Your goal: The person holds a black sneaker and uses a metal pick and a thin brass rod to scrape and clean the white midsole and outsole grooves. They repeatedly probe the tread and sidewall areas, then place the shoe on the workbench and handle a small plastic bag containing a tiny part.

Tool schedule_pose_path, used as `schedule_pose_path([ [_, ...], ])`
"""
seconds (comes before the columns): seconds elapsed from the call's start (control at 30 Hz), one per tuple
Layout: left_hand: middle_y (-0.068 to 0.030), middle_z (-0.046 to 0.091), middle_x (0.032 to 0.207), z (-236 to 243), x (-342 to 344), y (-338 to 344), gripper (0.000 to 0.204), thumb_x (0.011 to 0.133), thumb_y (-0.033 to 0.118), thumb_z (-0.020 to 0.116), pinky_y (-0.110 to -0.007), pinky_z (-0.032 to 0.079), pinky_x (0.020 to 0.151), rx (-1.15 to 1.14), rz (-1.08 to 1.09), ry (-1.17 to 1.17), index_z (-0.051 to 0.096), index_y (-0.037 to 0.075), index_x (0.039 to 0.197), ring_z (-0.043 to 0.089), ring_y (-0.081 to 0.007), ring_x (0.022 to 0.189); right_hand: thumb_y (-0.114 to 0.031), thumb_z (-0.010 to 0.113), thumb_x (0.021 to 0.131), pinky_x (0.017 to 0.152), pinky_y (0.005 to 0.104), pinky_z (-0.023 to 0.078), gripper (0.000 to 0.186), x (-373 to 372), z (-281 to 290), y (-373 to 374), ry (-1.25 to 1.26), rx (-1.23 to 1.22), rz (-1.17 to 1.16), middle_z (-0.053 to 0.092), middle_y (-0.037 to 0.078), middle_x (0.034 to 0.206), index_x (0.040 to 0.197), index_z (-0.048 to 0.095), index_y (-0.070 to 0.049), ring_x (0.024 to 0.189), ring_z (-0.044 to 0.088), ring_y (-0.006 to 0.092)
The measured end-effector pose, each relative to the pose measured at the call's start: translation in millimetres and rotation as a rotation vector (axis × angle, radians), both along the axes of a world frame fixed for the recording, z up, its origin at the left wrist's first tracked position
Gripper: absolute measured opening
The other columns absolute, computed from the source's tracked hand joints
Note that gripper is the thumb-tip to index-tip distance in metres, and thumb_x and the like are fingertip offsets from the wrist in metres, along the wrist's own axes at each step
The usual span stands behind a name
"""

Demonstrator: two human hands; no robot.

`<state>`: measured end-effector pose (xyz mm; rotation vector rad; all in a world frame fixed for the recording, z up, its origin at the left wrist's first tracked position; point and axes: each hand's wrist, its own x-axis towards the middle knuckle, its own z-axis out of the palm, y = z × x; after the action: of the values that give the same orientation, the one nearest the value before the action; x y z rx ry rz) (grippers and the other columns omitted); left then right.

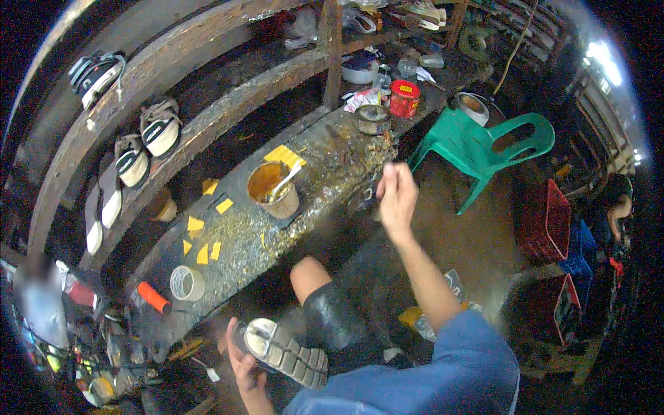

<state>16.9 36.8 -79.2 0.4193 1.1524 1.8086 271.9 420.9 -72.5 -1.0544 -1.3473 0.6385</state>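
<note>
At the lower centre, my left hand grips a shoe, its pale, segmented sole turned up. My right hand is raised by the bench's front edge with fingers closed; whatever it may hold is too hidden and blurred to name. Left of it, on the worn bench, stands a pot of amber paste with a white-handled tool in it. Yellow scraps, a translucent tape roll or cup and an orange cylinder lie along the bench.
Shelves with several shoes run behind the bench. A red tin and a lidded can stand at its far end. A green plastic chair and stacked crates are at the right. Another person appears at the far left.
</note>
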Motion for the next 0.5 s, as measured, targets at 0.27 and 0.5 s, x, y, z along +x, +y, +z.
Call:
schedule_pose_path([
  [0.27,-0.0193,0.049,0.161,1,1,56,0.126,0.071,0.028,0.103,-0.045,0.054,0.115,-0.155,-0.05,0.06,0.031,0.001,0.171,0.065,-0.0331,0.135,-0.024,0.071,0.105,0.087,0.0473,0.06,0.023,-19,15,191,-0.416,0.19,-0.098,0.079,0.018,0.103,0.116,0.075,-0.004,0.094,0.078,0.038],
  [0.5,-0.0189,0.045,0.164,16,-5,86,0.126,0.074,0.031,0.103,-0.045,0.054,0.116,-0.223,0.015,0.055,0.03,-0.001,0.171,0.062,-0.0329,0.139,-0.011,0.069,0.092,0.091,0.0565,0.06,0.024,-60,28,395,-0.88,0.086,-0.219,0.079,0.027,0.107,0.113,0.076,-0.001,0.101,0.077,0.0449],
])
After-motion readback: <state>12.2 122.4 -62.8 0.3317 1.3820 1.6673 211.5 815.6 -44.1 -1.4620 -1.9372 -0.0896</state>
